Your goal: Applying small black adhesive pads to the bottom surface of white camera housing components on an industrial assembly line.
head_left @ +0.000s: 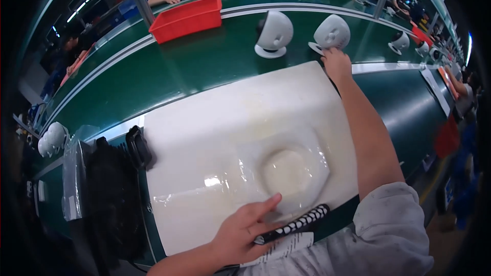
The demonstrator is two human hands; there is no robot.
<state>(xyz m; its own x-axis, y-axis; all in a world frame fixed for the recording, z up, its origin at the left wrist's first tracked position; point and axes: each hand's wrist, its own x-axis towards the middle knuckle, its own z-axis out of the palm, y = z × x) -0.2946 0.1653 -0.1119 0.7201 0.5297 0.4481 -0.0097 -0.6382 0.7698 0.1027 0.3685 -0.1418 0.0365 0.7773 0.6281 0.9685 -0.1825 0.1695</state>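
Observation:
My right hand (337, 65) reaches far across the bench, its fingers closed at the foot of a white round-headed device (332, 31) on a disc base. The fingertips are partly hidden. Close to my body, my left hand (248, 229) is closed around a rod-like handle (302, 222) with a black-and-white pattern, thumb stretched out. Beside that hand a clear plastic bag (319, 184) lies over a round hollow in a white padded mat (189, 148). A second white device (276, 33) stands upright to the left of the first.
A red bin (186, 19) stands on the far side of the green conveyor belt (153, 84). Black items (115, 194) and a clear bag (75, 179) sit left of the mat, near another white device (52, 139). More devices and several people are farther off.

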